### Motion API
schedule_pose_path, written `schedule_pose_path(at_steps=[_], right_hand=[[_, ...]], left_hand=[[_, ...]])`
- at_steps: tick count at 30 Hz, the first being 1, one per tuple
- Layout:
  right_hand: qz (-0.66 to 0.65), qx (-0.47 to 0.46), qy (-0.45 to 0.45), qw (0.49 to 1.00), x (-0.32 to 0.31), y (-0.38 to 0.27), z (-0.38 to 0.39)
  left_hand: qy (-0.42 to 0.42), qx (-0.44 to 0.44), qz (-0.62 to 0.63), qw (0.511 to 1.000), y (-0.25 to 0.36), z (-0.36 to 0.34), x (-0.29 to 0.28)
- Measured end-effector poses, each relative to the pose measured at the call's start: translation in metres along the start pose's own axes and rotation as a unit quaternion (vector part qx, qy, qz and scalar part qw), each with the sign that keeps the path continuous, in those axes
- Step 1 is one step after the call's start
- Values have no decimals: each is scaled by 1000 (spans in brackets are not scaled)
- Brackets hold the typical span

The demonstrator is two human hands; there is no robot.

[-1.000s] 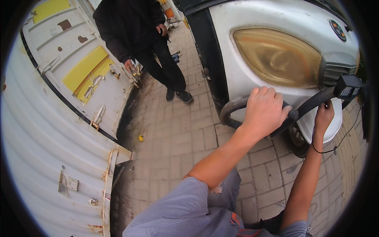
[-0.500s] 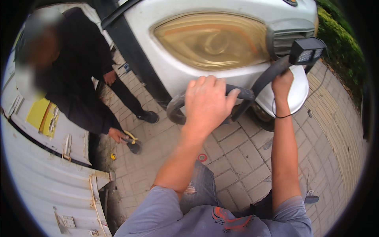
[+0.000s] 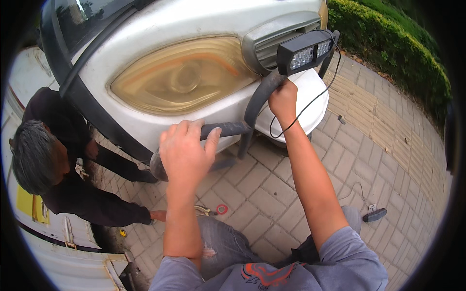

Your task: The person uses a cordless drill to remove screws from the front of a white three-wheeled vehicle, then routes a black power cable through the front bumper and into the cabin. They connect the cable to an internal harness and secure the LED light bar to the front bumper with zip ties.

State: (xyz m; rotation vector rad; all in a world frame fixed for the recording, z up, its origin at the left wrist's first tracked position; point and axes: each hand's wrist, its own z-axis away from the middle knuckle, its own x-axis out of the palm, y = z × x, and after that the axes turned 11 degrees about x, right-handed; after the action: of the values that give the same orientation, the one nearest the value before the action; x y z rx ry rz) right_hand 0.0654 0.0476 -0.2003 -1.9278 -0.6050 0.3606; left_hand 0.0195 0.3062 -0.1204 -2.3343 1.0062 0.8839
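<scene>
My left hand (image 3: 187, 153) is wrapped over the dark bumper bar (image 3: 225, 129) at the front of a white vehicle, thumb spread to the right. Farther right, my right hand (image 3: 284, 99) reaches up to the bent part of the bar, just below a black LED work light (image 3: 307, 51). Its fingers are curled behind the tube, so what they grip is hidden. A thin black cable (image 3: 310, 103) loops from the light past my right wrist. Above my left hand is the yellowed headlight (image 3: 184, 77).
At the left a person in dark clothing (image 3: 97, 206) bends low, a hand beside yellow-handled pliers (image 3: 206, 210) on the paving. A red tape roll (image 3: 222, 209) lies by the pliers. A small black device with a wire (image 3: 374, 215) lies right. A hedge (image 3: 388, 58) borders the paving.
The view has shifted, so the vehicle and my hands appear farther left. The other person has bent down; the pliers, earlier in that person's hand, are now by the tape roll. Both my hands stay at the bar.
</scene>
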Motion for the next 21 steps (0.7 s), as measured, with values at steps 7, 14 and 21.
schedule_pose_path(at_steps=[7, 14, 21], right_hand=[[-53, 130, -27, 990, -15, -11, 21], [27, -11, 24, 999, 3, 4, 1], [-157, 173, -28, 972, -11, -5, 18]], left_hand=[[7, 5, 6, 1000, -6, 5, -1], [11, 11, 16, 1000, -4, 1, 1], [14, 7, 16, 1000, -7, 4, 0]])
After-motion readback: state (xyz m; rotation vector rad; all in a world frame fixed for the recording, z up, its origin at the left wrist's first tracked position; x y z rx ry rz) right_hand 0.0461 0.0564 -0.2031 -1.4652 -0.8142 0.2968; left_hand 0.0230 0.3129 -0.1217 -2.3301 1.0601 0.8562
